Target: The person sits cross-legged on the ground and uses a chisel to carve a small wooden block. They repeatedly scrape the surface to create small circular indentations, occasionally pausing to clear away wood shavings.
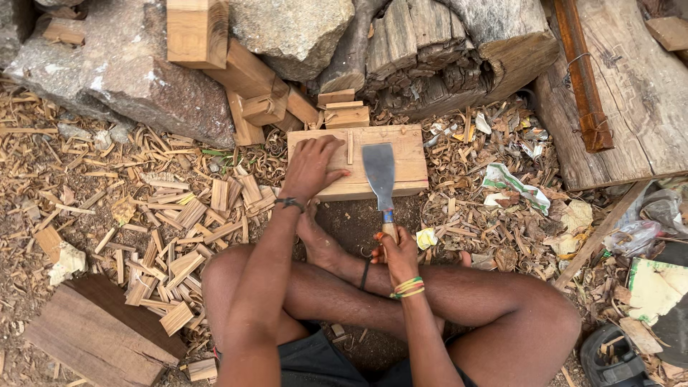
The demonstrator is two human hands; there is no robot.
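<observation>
I sit cross-legged on the ground before a flat wooden block (401, 165). My left hand (312, 168) rests on the block's left part, fingertips touching a thin upright wooden stick (350, 147) on the block. My right hand (398, 254) grips the handle of a broad flat-bladed chisel (380, 172), whose metal blade lies over the block's middle and front edge, just right of the stick.
Split wooden slivers (186, 229) and shavings cover the ground to the left and right. Rocks (136, 72), square timber offcuts (247, 79) and a log (444, 50) stand behind the block. A thick plank (638, 93) lies at right, a dark board (100, 337) at lower left.
</observation>
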